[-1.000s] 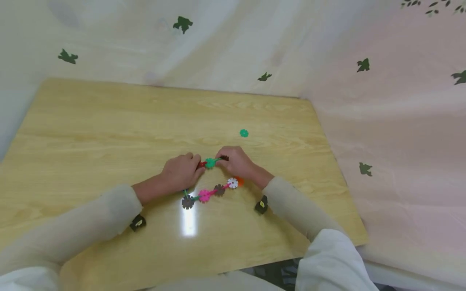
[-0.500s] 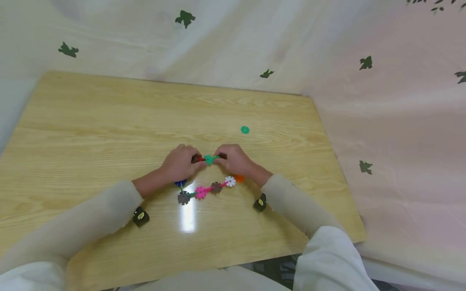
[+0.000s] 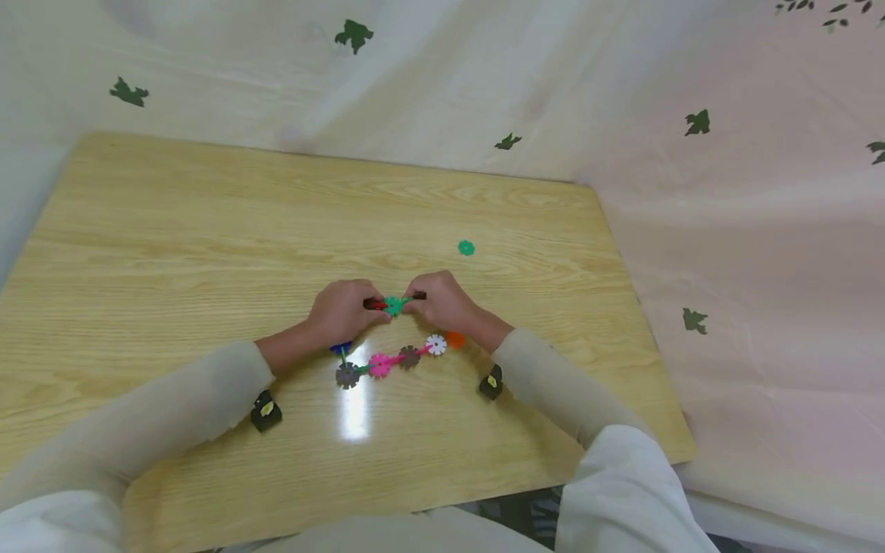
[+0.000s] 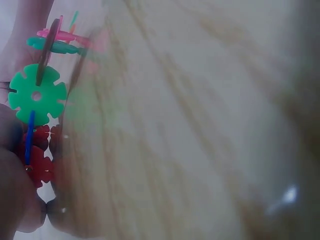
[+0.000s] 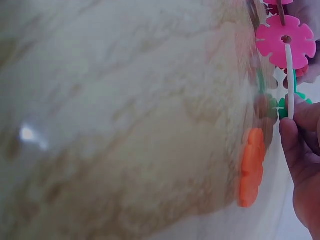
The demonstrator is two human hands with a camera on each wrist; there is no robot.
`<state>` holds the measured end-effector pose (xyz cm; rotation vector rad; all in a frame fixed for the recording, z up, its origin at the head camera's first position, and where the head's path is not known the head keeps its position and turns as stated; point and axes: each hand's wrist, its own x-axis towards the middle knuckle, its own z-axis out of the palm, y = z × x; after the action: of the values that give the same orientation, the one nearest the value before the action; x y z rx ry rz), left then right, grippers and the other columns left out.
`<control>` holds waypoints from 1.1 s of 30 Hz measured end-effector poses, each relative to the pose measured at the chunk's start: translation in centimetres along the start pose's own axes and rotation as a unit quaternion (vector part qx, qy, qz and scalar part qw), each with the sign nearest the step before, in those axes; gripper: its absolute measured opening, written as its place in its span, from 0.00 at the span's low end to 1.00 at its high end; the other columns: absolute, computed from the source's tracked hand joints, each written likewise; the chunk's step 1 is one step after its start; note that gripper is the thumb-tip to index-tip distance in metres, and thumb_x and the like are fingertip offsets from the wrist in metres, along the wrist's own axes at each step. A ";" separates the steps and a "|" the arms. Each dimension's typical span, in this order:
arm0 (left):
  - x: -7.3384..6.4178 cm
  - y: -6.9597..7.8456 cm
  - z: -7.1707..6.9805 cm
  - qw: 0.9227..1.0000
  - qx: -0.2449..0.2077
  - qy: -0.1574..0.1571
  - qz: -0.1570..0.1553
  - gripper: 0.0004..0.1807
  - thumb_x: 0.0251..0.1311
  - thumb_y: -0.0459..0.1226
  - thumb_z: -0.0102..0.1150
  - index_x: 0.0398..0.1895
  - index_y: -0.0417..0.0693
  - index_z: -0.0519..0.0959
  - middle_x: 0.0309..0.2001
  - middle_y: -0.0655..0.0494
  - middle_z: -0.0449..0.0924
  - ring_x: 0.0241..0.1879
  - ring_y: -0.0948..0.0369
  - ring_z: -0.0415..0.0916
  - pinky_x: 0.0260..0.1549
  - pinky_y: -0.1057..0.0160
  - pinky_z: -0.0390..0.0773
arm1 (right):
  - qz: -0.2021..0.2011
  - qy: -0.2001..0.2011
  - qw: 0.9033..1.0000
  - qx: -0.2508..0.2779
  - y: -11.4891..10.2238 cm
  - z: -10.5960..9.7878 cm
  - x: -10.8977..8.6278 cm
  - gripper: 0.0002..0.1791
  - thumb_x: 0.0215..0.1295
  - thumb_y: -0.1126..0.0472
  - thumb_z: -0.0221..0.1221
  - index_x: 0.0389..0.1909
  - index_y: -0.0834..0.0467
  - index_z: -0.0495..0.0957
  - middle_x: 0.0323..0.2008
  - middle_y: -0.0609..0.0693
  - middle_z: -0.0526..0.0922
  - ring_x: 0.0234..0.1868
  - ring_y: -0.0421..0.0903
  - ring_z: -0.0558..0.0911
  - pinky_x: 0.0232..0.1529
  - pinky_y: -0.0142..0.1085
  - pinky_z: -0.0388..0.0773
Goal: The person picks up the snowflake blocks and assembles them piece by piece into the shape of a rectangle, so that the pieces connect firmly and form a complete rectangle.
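My left hand [image 3: 348, 311] pinches a red notched snowflake disc [image 3: 376, 305] of a linked chain. Joined to its right is a green disc [image 3: 393, 306]. Close on that side, my right hand [image 3: 445, 302] pinches another green piece, seen edge-on, with a dark disc [image 3: 419, 295] at its fingers. The chain's nearer part runs from a blue disc [image 3: 341, 348], partly under my left hand, through a grey disc [image 3: 347, 375], a pink disc [image 3: 379, 365] and a brown disc [image 3: 409, 356] to a white disc [image 3: 436, 345]. An orange disc [image 5: 252, 167] lies by my right wrist.
A loose green disc [image 3: 466, 248] lies on the wooden table [image 3: 207, 230] beyond my hands. Pale cloth with dark green bird shapes [image 3: 354, 36] hangs behind and to the right of the table. Dark wrist cameras [image 3: 266, 412] sit under both sleeves.
My left hand has shifted its grip and turned a little, so more of the red disc shows. The blue disc has come into view below it. The right hand keeps its pinch.
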<state>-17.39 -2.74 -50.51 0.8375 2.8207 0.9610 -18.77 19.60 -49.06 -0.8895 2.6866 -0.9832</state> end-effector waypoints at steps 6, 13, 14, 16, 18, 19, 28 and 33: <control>0.0 0.1 0.2 1.000 0.000 0.004 0.013 0.16 0.53 0.48 0.75 0.35 0.46 0.88 0.31 0.59 0.82 0.30 0.57 0.79 0.29 0.54 0.79 | -0.056 0.003 0.997 -0.058 0.1 0.2 0.1 0.04 0.60 0.65 0.71 0.29 0.61 0.86 0.29 0.49 0.87 0.28 0.37 0.80 0.29 0.25 0.77; -0.1 0.4 0.1 0.999 0.021 -0.022 0.014 0.18 0.56 0.48 0.73 0.38 0.43 0.87 0.29 0.57 0.80 0.27 0.59 0.75 0.28 0.56 0.77 | -0.005 -0.026 0.999 -0.026 0.1 0.0 -0.6 0.06 0.62 0.66 0.69 0.39 0.61 0.85 0.35 0.48 0.85 0.33 0.40 0.79 0.35 0.27 0.80; 0.0 0.5 0.1 0.999 0.025 -0.028 0.012 0.18 0.57 0.48 0.73 0.39 0.43 0.87 0.30 0.57 0.79 0.27 0.59 0.75 0.28 0.57 0.76 | 0.007 -0.029 0.999 -0.017 0.2 -0.1 -0.6 0.07 0.63 0.67 0.69 0.41 0.61 0.85 0.37 0.48 0.84 0.33 0.41 0.79 0.35 0.28 0.80; 0.0 0.5 0.0 0.999 0.029 -0.041 0.006 0.19 0.58 0.49 0.72 0.41 0.43 0.86 0.30 0.56 0.79 0.27 0.59 0.74 0.28 0.57 0.76 | 0.025 -0.031 0.999 0.001 0.3 -0.4 -0.8 0.10 0.64 0.67 0.67 0.46 0.61 0.84 0.40 0.49 0.83 0.35 0.42 0.78 0.37 0.30 0.80; 0.1 0.6 -0.2 0.999 0.026 -0.047 -0.004 0.22 0.59 0.51 0.70 0.45 0.42 0.85 0.33 0.55 0.79 0.29 0.58 0.74 0.29 0.57 0.77 | 0.043 -0.026 0.998 0.024 0.5 -0.7 -1.0 0.12 0.65 0.68 0.65 0.49 0.62 0.82 0.43 0.50 0.83 0.36 0.44 0.79 0.37 0.32 0.81; 0.1 0.5 -0.5 0.999 0.021 -0.046 -0.008 0.24 0.61 0.52 0.69 0.48 0.41 0.85 0.34 0.53 0.80 0.31 0.56 0.75 0.31 0.55 0.78 | 0.048 -0.021 0.998 0.032 0.6 -0.9 -1.0 0.13 0.65 0.68 0.64 0.51 0.62 0.82 0.44 0.50 0.83 0.36 0.45 0.79 0.38 0.33 0.81; -2.3 -1.3 -4.2 0.991 -0.078 -0.029 -0.100 0.32 0.77 0.53 0.45 0.65 0.33 0.72 0.56 0.36 0.77 0.55 0.41 0.75 0.54 0.40 0.76 | 0.112 -0.008 0.991 0.071 1.1 -2.2 -2.9 0.14 0.70 0.67 0.58 0.54 0.63 0.79 0.41 0.52 0.82 0.34 0.46 0.81 0.31 0.34 0.80; -3.4 -2.2 -5.7 0.985 -0.070 -0.053 -0.151 0.23 0.75 0.44 0.48 0.56 0.32 0.78 0.49 0.35 0.82 0.48 0.42 0.80 0.48 0.43 0.80 | 0.121 0.001 0.991 0.050 1.0 -1.9 -3.1 0.09 0.71 0.65 0.59 0.49 0.62 0.81 0.36 0.50 0.83 0.34 0.44 0.80 0.34 0.33 0.80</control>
<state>-16.71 -9.10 -47.61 0.4155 2.6473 1.0186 -17.30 23.03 -48.44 -0.5297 2.6400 -1.0494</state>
